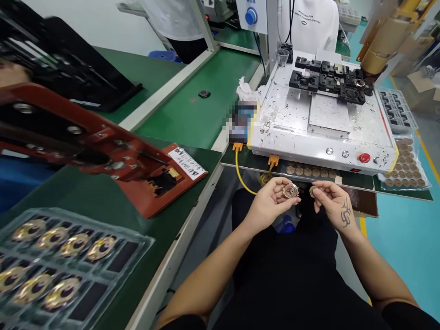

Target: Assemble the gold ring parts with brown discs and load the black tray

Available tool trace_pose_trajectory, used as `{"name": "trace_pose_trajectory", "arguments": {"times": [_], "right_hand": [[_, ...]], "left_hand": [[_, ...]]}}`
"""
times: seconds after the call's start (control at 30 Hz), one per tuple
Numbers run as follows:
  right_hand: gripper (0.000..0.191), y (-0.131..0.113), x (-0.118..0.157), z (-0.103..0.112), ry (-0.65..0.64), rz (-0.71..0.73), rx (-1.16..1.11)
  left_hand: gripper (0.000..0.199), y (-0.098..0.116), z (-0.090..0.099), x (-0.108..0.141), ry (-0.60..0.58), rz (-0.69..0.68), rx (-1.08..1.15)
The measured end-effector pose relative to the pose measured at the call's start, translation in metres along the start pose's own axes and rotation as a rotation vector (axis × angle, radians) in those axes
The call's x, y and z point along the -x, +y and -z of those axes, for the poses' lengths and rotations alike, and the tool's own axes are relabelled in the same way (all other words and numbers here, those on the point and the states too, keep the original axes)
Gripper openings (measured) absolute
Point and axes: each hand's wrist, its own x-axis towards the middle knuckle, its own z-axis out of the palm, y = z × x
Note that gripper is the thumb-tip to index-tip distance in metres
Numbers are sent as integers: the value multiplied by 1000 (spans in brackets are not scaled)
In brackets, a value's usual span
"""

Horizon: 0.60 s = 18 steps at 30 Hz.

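A clear tray (pixel 147 240) at lower left carries two rows of gold ring-shaped parts (pixel 101 248), each in its own pocket, with dark rectangles at the right-hand end of the rows. Beyond the white machine's right side, a gridded tray (pixel 415 125) holds small black pieces, and just nearer lies clear plastic packaging (pixel 426 184) with rows of brown round discs. More discs (pixel 308 171) stand in a line along the machine's front edge. A small clear cup (pixel 282 56) sits at the machine's far left corner; its contents are too small to tell. In front of the machine, the left hand (pixel 266 201) pinches a rose-gold round case (pixel 290 190) between thumb and fingers, its open face up, while the right hand (pixel 328 201) pinches a thin round disc (pixel 312 191) just beside it, the two apart. The white machine (pixel 292 145) bears black fixtures (pixel 326 80) and a red button (pixel 364 158). On the green surface (pixel 182 119) lies a small dark object (pixel 204 94); to the left stands a red-brown press (pixel 137 195) with a handwritten label (pixel 187 163). A person in a white top (pixel 309 27) is beyond the machine, and the teal floor (pixel 405 233) shows yellow lines.
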Motion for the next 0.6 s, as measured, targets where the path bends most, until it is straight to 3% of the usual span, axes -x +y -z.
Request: {"name": "trace_pose_trajectory", "arguments": {"times": [0.2, 0.37, 0.6], "right_hand": [[35, -8, -4, -10, -23, -78, -66], [31, -10, 0, -2, -65, -101, -10], [33, -17, 7, 7, -185, -285, -168]], "left_hand": [[65, 14, -2, 12, 29, 158, 273], [58, 23, -3, 20, 21, 174, 358], [54, 24, -5, 30, -21, 127, 370]]}}
